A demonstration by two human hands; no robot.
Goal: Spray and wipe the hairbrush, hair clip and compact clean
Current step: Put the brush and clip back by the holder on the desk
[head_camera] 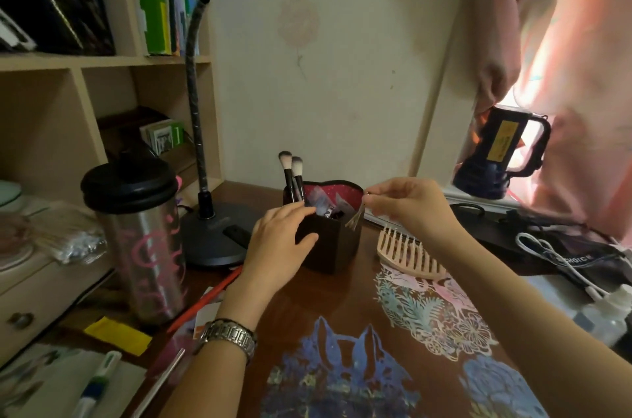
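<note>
My right hand pinches a thin metal hair clip and holds it just right of a dark heart-shaped box. That box holds two makeup brushes and small packets. My left hand, a metal watch on its wrist, rests against the box's left front wall with fingers on the rim. A pale pink wide-tooth hairbrush lies flat on the desk right of the box, under my right forearm. No compact or spray bottle can be made out for certain.
A steel tumbler with a black lid stands at left, beside a desk lamp. A red pencil and yellow paper lie near it. White cables and a dark bag lie at right, with a blue torch on the sill.
</note>
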